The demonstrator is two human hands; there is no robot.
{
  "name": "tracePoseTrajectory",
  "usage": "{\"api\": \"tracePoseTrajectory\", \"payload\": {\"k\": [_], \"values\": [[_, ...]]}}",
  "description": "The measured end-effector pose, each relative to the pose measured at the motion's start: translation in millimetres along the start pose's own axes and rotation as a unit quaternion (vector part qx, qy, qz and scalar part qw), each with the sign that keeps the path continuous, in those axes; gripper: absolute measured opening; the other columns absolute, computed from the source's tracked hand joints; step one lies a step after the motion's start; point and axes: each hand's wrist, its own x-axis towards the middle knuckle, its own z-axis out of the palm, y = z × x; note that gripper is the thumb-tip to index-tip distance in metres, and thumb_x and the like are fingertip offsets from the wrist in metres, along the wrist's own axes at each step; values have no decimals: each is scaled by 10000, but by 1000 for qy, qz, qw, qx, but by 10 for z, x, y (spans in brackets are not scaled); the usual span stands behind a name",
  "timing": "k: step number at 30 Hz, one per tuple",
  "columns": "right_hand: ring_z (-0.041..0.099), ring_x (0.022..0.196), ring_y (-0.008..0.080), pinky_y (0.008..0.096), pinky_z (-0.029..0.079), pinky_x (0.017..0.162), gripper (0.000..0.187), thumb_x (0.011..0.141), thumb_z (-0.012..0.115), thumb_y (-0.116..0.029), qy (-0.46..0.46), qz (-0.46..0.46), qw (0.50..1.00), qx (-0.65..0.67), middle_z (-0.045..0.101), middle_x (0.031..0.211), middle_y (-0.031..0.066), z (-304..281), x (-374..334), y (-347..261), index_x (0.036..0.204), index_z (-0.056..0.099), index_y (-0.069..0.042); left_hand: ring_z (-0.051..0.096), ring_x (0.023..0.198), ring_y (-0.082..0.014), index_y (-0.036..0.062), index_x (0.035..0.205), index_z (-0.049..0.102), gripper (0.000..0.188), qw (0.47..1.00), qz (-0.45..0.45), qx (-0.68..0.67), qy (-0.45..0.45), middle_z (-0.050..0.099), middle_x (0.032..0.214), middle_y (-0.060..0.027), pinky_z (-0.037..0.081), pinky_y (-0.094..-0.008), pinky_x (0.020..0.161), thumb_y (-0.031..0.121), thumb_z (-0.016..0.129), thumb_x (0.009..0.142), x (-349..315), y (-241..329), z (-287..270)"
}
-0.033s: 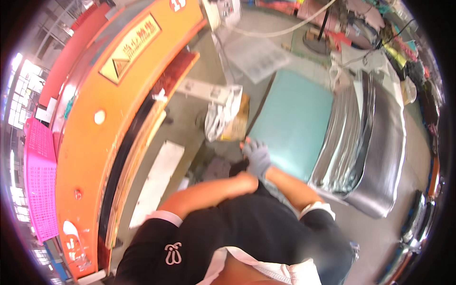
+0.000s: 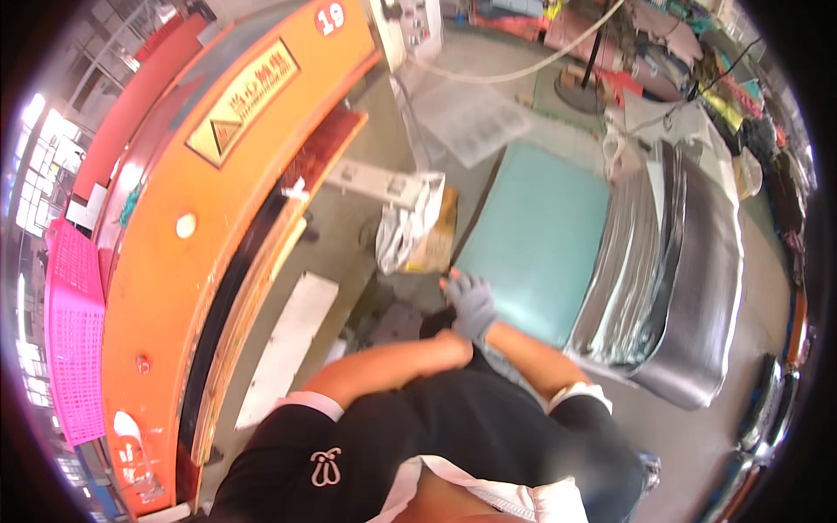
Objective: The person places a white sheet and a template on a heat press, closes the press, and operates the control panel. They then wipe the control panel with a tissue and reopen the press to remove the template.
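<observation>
As teal sheet point(image 2: 540, 235) runs lengthwise fwd | R grip point(image 2: 472, 307) apart | L grip point(image 2: 452, 348) can't tell

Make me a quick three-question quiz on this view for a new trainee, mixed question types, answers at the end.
1. Which colour is the glove on the right hand?
A) pink
B) grey
C) yellow
2. True or false: in the picture, the pink basket is left of the orange machine.
3. Fill in: in the picture, the teal sheet lies to the ____ of the box.

Key: 1. B; 2. true; 3. right
</observation>
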Motion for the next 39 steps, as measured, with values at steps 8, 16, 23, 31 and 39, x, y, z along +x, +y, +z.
{"api": "tracePoseTrajectory", "payload": {"k": [8,16,23,31,39], "values": [[351,1206,328,483,279,970,808,646,671,-454,5,-22,997,-68,362,1370,150,69,-287,-28,1329,391,-127,588,1029,-240,53,1083,633,284,987,135,-82,34,614,1119,-109,483,-368,842,140,564,821,341,-193,589],[474,1087,382,398,405,911,725,648,724,-327,223,178,933,221,486,1196,222,50,-530,720,1226,423,-10,582,1036,-239,49,1088,628,284,974,183,-131,28,610,1124,-111,475,-364,853,140,559,827,165,-467,697],[485,1056,382,409,410,894,678,678,714,-309,217,129,923,290,506,1144,218,435,-223,354,1193,433,32,578,1042,-237,45,1092,623,284,969,199,-145,24,606,1128,-112,468,-360,863,139,554,833,120,-597,767],[505,1030,381,420,423,870,671,699,693,-353,197,166,928,271,513,1148,206,516,-136,297,1221,432,-24,572,1049,-235,40,1097,618,285,964,227,-138,4,602,1133,-114,461,-356,874,139,549,840,211,-637,743],[473,1129,389,421,404,942,665,728,613,-332,-34,405,850,335,494,1202,237,1292,104,369,1270,402,-9,567,1056,-234,36,1103,612,285,958,249,-137,-26,597,1138,-116,453,-352,886,138,543,846,274,-707,795]]}}
